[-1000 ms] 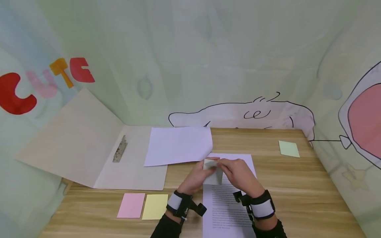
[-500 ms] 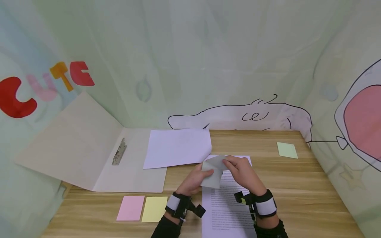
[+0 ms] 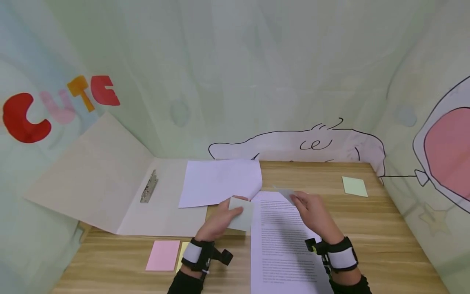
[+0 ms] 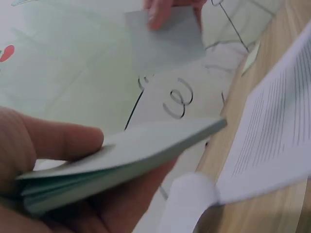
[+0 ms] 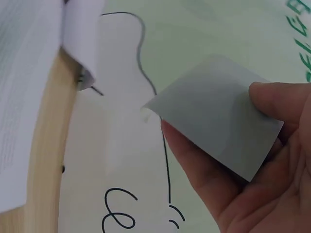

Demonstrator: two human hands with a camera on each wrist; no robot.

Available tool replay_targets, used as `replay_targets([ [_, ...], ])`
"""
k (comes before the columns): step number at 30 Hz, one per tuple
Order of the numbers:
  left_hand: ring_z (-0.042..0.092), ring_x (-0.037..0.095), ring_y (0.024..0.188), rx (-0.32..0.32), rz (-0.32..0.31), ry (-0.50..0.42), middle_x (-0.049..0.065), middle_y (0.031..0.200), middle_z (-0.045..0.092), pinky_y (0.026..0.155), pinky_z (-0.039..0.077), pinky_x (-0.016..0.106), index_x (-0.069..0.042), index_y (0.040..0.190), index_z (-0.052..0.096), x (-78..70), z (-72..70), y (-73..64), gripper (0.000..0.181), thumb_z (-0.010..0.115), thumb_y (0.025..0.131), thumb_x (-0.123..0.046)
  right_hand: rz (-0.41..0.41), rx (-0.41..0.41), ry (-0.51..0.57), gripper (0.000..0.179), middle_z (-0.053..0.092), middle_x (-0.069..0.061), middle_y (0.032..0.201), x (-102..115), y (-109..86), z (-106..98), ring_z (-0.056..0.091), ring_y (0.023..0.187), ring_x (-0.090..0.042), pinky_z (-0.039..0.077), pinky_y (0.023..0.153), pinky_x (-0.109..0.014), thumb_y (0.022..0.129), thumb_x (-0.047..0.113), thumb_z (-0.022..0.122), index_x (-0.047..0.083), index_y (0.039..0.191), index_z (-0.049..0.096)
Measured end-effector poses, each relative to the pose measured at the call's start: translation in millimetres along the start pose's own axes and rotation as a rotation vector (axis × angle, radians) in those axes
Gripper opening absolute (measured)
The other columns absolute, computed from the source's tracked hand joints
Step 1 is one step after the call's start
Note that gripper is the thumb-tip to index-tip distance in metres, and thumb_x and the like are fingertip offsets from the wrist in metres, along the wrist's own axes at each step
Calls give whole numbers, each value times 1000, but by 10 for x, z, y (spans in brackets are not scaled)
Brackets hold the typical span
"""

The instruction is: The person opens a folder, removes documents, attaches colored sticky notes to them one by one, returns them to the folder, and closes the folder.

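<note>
A thick pad of pale sticky notes (image 4: 146, 143) lies in my left hand (image 3: 216, 223), thumb on top and fingers underneath. Between thumb and fingers, my right hand (image 3: 315, 215) pinches a single pale sticky note (image 5: 214, 109), one corner slightly bent. In the head view this note looks thin, seen at a slant above the top of a printed sheet (image 3: 282, 249). The pad overlaps the left edge of that sheet. A wide gap separates the two hands.
An open folder (image 3: 169, 222) with a metal clip (image 3: 149, 188) stands at the left, a blank paper (image 3: 220, 181) partly over it. Pink (image 3: 163, 255) and yellow (image 3: 182, 255) notes lie in front, the yellow partly hidden by my left wrist. Another green note (image 3: 354, 186) lies back right.
The top note has been peeled off the pad and is now separate in my right hand. My left hand with the pad has moved left, my right hand to the right.
</note>
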State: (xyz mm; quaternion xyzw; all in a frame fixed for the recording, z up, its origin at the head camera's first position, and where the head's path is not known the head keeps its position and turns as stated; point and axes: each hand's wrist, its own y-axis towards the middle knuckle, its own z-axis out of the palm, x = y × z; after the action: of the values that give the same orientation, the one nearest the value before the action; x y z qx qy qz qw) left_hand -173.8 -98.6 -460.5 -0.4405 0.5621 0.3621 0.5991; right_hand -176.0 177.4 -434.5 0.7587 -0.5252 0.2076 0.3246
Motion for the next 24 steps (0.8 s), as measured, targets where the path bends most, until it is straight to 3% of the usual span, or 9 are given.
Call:
replay_targets([
  [4, 57, 16, 93, -90, -26, 179, 10, 108, 62, 83, 43, 32, 1, 122, 56, -62, -318, -225, 31, 54, 95, -12, -91, 40, -160, 20, 68, -2, 84, -112, -60, 48, 35, 49, -3, 37, 51, -24, 91, 7, 62, 3, 109, 70],
  [9, 62, 19, 83, -173, -100, 259, 11, 97, 65, 72, 49, 33, 4, 114, 58, -90, -693, -522, 28, 58, 93, -14, -141, 95, -284, 23, 70, -11, 100, -240, -102, 125, 39, 53, -1, 40, 54, -22, 88, 6, 65, 3, 110, 70],
  [13, 62, 25, 89, -269, -166, 273, 19, 107, 62, 72, 51, 38, 7, 124, 52, -33, -922, -744, 37, 59, 92, -12, -107, 142, -306, 23, 70, -11, 102, -301, -117, 157, 43, 56, -3, 39, 54, -23, 89, 7, 63, 4, 111, 69],
  [16, 60, 29, 96, -305, -212, 304, 25, 116, 57, 76, 51, 42, 11, 130, 44, 28, -1090, -922, 45, 56, 93, -10, -102, 142, -305, 22, 70, -10, 101, -319, -122, 167, 43, 56, -3, 39, 54, -22, 89, 6, 64, 4, 111, 70],
  [24, 58, 24, 92, -385, -302, 518, 26, 114, 58, 71, 49, 34, 14, 128, 43, 132, -1580, -1368, 46, 56, 93, -12, -88, 159, -281, 22, 70, -9, 96, -323, -163, 161, 39, 53, -2, 37, 52, -22, 89, 5, 64, 3, 110, 70],
])
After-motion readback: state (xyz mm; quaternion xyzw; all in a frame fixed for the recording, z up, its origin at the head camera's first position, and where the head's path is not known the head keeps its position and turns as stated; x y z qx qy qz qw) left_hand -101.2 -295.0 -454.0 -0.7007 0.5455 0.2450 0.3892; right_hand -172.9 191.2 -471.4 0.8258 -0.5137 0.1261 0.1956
